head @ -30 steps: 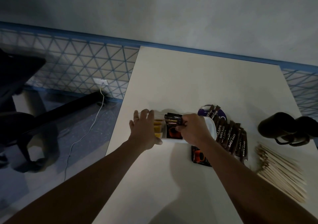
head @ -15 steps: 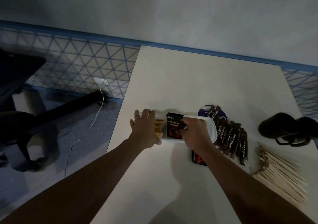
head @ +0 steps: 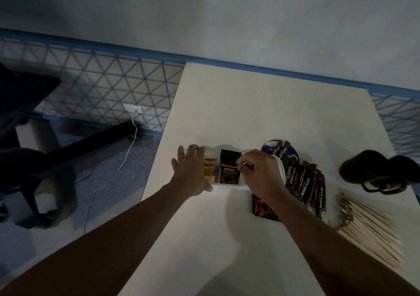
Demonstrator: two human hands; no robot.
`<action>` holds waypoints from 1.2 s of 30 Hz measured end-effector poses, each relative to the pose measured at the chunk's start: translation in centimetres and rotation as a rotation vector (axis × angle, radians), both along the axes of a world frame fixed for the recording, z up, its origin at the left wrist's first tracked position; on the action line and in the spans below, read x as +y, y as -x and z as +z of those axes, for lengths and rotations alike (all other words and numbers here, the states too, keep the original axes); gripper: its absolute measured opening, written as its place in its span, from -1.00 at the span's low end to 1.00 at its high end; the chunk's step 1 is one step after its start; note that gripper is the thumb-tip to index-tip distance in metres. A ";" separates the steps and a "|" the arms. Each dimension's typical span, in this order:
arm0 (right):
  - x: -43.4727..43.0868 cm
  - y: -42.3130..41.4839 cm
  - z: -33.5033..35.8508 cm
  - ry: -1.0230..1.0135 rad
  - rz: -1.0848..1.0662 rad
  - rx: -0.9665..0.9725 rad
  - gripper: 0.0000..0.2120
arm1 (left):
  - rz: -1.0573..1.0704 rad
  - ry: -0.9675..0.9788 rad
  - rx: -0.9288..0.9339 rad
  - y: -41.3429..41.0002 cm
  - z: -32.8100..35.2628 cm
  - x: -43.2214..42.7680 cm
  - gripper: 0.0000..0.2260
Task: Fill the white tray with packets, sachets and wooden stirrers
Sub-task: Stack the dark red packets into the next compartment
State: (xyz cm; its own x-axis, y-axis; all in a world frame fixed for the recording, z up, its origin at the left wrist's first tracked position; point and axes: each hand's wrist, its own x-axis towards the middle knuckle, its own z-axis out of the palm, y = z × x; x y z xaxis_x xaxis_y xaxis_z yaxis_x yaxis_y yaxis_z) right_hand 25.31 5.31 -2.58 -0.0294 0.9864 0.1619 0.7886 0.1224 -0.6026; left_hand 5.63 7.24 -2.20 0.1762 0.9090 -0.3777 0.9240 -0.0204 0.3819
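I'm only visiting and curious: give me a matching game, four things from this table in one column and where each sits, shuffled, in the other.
Things:
1. black coffee packet
2. brown stick sachets
3. pale wooden stirrers
4. two dark mugs

Places:
A. heaped near the right edge of the white table
B. inside the white plastic tray
C. beyond the stirrers, further from the person
D. fanned out just right of the tray

Pairs: 1-B, 2-D, 3-A, 4-C.
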 end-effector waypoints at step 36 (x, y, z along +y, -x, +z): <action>1.6 0.9 -0.2 0.215 0.128 -0.517 -0.28 | 0.000 -0.009 -0.003 0.4 0.1 0.0 -0.05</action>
